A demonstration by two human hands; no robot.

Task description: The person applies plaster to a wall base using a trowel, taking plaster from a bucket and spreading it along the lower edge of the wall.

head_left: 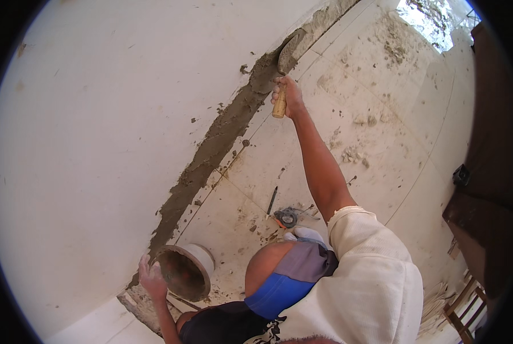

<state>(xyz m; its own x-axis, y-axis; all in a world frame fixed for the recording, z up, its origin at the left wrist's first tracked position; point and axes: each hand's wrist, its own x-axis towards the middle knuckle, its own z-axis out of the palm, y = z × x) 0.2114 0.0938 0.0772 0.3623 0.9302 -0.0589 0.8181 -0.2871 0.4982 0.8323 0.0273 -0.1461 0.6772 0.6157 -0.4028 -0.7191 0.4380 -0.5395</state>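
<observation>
In the head view, the right hand [291, 96] is gripping the wooden handle [279, 106] of a trowel [289, 56]; its blade is lying ahead of the fingers, at the wet mortar [219, 137]. The left hand [152, 278], fingers stretched, is standing beside the bucket [204, 256]; if touching, I cannot tell.

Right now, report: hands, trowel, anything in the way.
Right hand gripping trowel over mortar strip. Left hand open beside bucket. Tape measure on floor, apart from mortar strip.
</observation>
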